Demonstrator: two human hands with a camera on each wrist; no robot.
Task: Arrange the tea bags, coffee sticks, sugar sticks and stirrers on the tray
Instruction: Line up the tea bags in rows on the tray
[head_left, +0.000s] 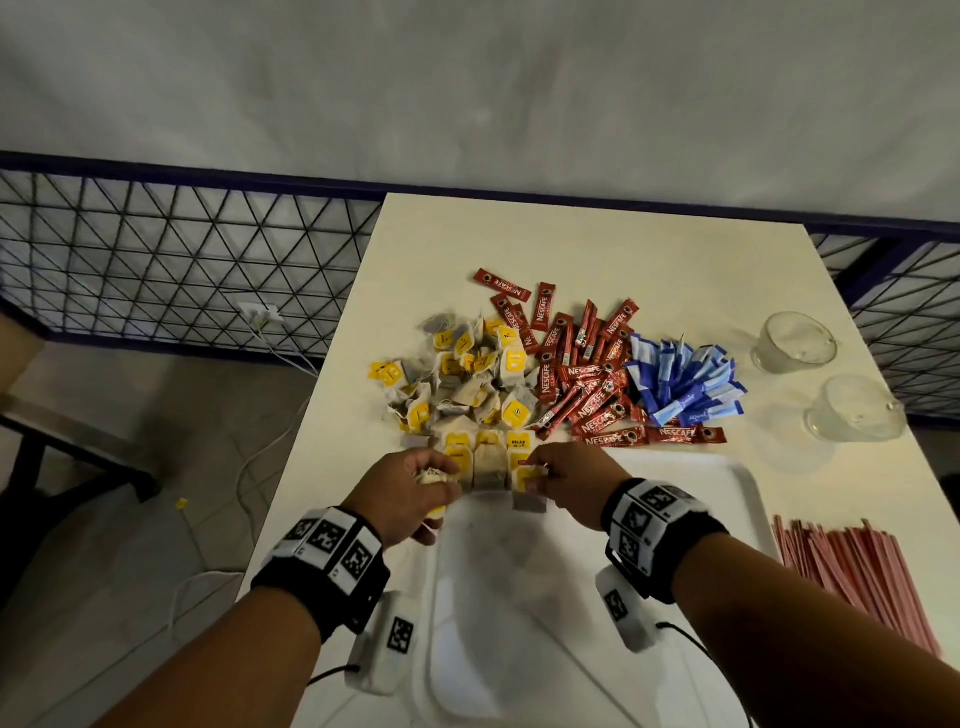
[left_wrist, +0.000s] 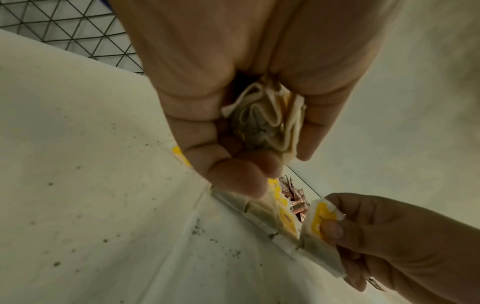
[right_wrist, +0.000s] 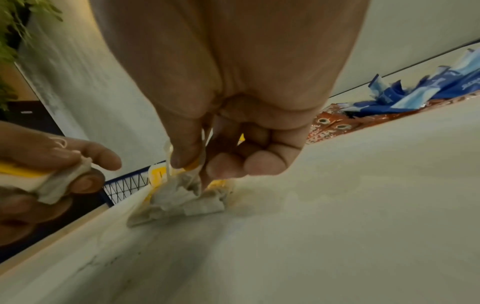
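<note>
A white tray (head_left: 727, 499) lies on the table in front of me. Several yellow-tagged tea bags (head_left: 488, 467) stand in a row along its far left rim. My left hand (head_left: 415, 488) grips a bunch of tea bags (left_wrist: 262, 121) at the row's left end. My right hand (head_left: 566, 480) pinches one tea bag (head_left: 527, 480) (left_wrist: 320, 236) by its yellow tag at the row's right end, its lower edge touching the tray. Behind the tray lie heaps of loose tea bags (head_left: 462, 374), red coffee sticks (head_left: 587, 374) and blue sugar sticks (head_left: 685, 379). Pink stirrers (head_left: 852, 577) lie right of the tray.
Two clear glass cups (head_left: 795, 343) (head_left: 854, 410) stand at the table's right side. A black mesh fence (head_left: 182, 260) runs behind the table, with cables (head_left: 270, 447) on the floor to the left. The table's left edge is close to my left hand.
</note>
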